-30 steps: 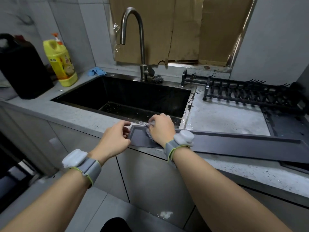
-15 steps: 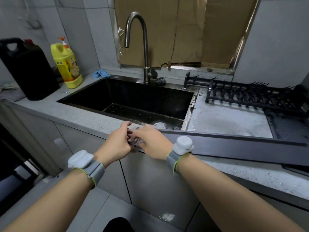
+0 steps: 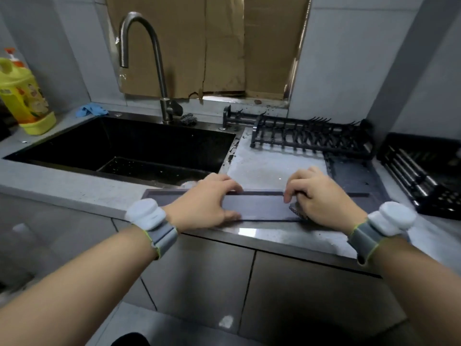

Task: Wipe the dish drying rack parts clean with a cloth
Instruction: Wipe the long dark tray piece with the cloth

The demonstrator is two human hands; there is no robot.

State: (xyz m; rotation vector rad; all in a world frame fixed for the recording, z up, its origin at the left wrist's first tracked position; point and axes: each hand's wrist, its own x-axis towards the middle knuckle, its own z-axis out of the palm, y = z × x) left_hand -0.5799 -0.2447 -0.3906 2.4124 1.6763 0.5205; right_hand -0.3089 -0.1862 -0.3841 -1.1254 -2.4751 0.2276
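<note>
- You have one view only, worn on your head, looking forward and down over the worktop (image 3: 262,168) edge.
- It faces the back wall, with the sink (image 3: 129,151) ahead-left (wide-angle, so edges bend).
- It sits close: both your forearms fill the lower frame.

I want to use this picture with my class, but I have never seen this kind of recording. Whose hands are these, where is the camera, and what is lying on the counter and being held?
No machine here: a person wears a camera on the head, looking down at their own two hands. Both wrists carry grey bands with white pads. The left hand steadies a long dark tray, a part of the drying rack, at the counter's front edge. The right hand presses a mesh cloth onto the tray; the cloth is mostly hidden beneath it. Behind lie a black sink, a tap, a yellow bottle, a blue rag and the black plate rack.
</note>
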